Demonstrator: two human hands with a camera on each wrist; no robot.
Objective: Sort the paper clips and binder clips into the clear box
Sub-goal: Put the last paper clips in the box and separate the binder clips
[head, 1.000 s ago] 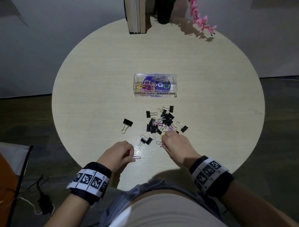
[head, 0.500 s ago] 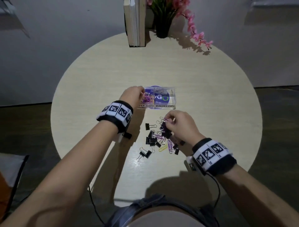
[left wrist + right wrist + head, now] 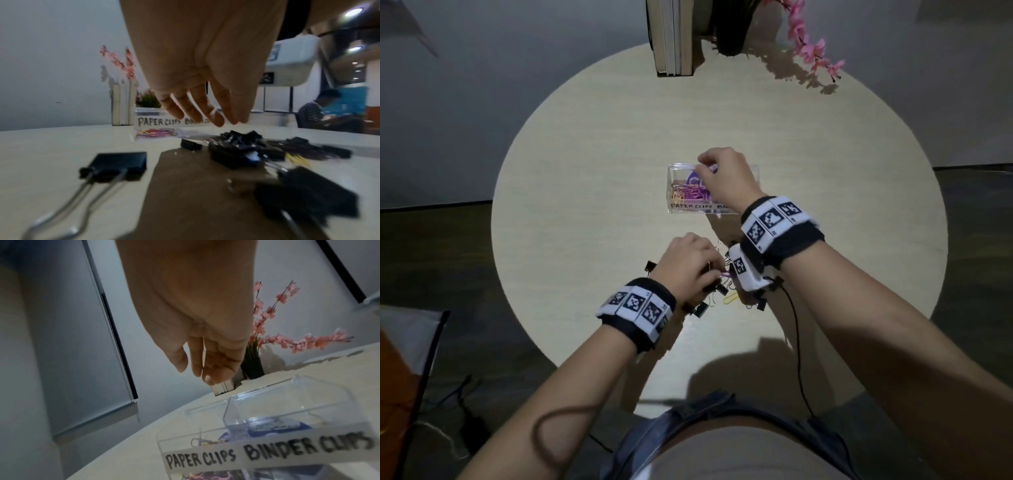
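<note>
The clear box (image 3: 678, 209) (image 3: 267, 449) (image 3: 156, 121) stands mid-table, with labels reading PAPER CLIPS and BINDER CLIPS. Coloured paper clips (image 3: 690, 193) (image 3: 156, 132) lie in its left compartment. My right hand (image 3: 719, 178) (image 3: 201, 363) hovers over the box and pinches a purple paper clip (image 3: 714, 168). Nearer me lies a heap of black binder clips (image 3: 700, 310) (image 3: 236, 146) mixed with paper clips, one of them yellow (image 3: 731, 299). My left hand (image 3: 688, 260) (image 3: 205, 113) hangs just above this heap with loose fingers that hold nothing. A single binder clip (image 3: 650, 266) (image 3: 121, 164) lies left of the heap.
Upright books (image 3: 674, 37), a dark plant pot (image 3: 729, 31) and a pink flower spray (image 3: 811, 48) stand at the round table's (image 3: 585, 171) far edge. A black cable (image 3: 796, 342) hangs from my right wrist. Another person (image 3: 314, 112) sits in the background.
My left hand has come back from the box to the heap. My right hand has left the heap and risen over the box with a purple paper clip.
</note>
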